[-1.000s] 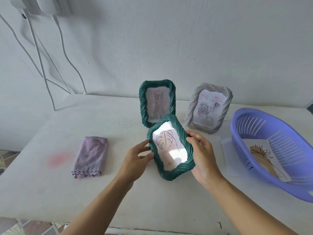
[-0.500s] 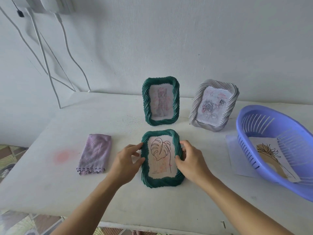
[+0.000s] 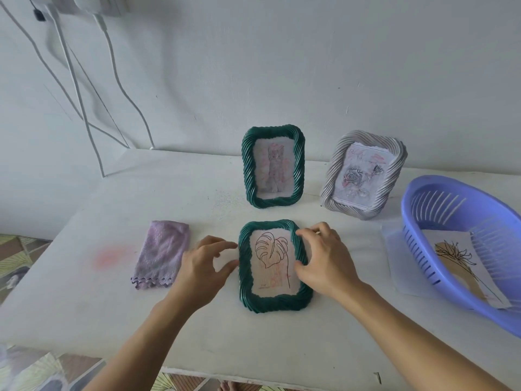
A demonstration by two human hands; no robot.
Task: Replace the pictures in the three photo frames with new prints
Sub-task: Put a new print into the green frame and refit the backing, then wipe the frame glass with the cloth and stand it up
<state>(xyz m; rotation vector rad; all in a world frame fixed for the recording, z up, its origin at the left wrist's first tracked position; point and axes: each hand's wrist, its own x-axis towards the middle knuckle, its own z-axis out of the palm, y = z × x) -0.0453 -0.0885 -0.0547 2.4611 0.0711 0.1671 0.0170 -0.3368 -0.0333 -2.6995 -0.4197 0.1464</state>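
A dark green twisted-rim photo frame (image 3: 275,301) rests on the white table (image 3: 84,320) in front of me, holding a line-drawn leaf print (image 3: 272,258). My right hand (image 3: 324,261) grips its right rim, thumb and fingertips on the edge. My left hand (image 3: 200,266) hovers just off the left rim with fingers spread, holding nothing. Behind it a second green frame (image 3: 245,170) stands upright with a faded cat picture. To the right of that one stands a grey frame (image 3: 332,179) with a rose picture.
A purple slotted basket (image 3: 408,210) at the right holds a flower print (image 3: 456,258) and sits on a white sheet (image 3: 394,249). A folded lilac cloth (image 3: 162,253) lies left of my hands. White cables (image 3: 81,108) hang down the wall at the back left.
The leaf-print frame, held up in both hands a second ago, has come down onto the table. My left hand has let go of its rim.
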